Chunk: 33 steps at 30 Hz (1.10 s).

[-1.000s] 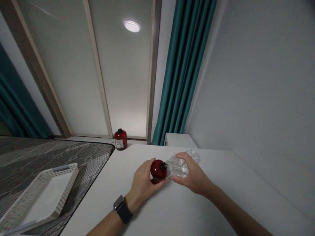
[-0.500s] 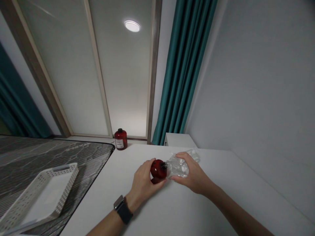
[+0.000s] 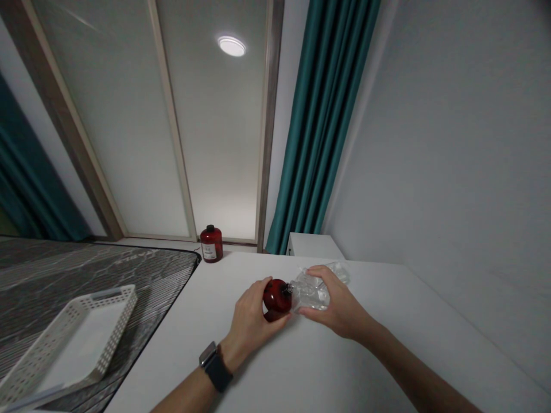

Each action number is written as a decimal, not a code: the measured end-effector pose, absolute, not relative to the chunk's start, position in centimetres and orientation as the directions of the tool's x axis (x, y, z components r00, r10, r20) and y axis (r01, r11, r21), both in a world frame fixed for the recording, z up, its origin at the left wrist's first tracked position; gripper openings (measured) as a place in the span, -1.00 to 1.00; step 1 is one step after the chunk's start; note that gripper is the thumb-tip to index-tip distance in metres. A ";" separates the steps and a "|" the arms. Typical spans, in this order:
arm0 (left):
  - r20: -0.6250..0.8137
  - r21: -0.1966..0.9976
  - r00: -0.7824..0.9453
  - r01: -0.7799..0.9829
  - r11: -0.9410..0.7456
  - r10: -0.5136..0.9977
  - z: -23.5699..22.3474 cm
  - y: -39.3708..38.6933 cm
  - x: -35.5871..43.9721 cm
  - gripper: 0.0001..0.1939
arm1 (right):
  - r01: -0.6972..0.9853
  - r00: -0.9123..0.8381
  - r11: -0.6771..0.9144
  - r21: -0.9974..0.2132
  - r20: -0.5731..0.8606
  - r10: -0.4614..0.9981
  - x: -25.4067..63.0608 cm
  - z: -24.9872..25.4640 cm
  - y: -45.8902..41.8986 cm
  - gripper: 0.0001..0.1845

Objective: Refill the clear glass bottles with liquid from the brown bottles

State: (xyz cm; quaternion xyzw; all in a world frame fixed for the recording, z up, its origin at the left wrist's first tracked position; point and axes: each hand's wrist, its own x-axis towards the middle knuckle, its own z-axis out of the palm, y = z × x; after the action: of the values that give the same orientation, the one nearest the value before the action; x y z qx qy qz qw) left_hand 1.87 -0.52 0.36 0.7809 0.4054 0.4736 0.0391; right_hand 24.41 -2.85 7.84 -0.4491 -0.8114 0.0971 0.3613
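Note:
My left hand (image 3: 253,312), with a dark watch on its wrist, grips a dark red bottle (image 3: 275,295) that lies tipped with its neck to the right. Opposite it, my right hand (image 3: 336,304) holds a clear plastic bottle (image 3: 312,291), also lying tilted, its body reaching back to the right. The necks of the two bottles meet or nearly meet between my hands; I cannot tell whether they touch. Both are low over the white table (image 3: 275,367). Part of the clear bottle is hidden behind my right fingers.
At the table's far left corner stands a second red bottle (image 3: 211,245) with a black cap and white label. A white perforated basket (image 3: 103,355) rests on the grey patterned surface (image 3: 163,269) to the left. Behind the table are a white cabinet (image 3: 316,245) and a teal curtain (image 3: 314,143).

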 end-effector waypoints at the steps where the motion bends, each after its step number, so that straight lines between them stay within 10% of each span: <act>1: 0.705 0.450 0.222 0.594 -0.666 0.674 0.4 -0.5 1.9 -0.27 | 0.660 -0.338 0.578 -0.481 0.497 0.799 24.4 7.9 -2.8 -0.34; 33: 0.696 0.521 0.175 0.546 -0.656 0.697 0.6 -0.7 2.3 -0.33 | 0.678 -0.350 0.565 -0.470 0.469 0.811 24.4 8.5 -2.8 -0.36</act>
State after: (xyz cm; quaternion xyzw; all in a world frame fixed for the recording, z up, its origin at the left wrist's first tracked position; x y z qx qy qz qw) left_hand 2.34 -0.75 0.55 0.7626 0.4074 0.4968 0.0762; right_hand 24.43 -2.84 8.51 -0.4563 -0.8158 0.0971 0.3418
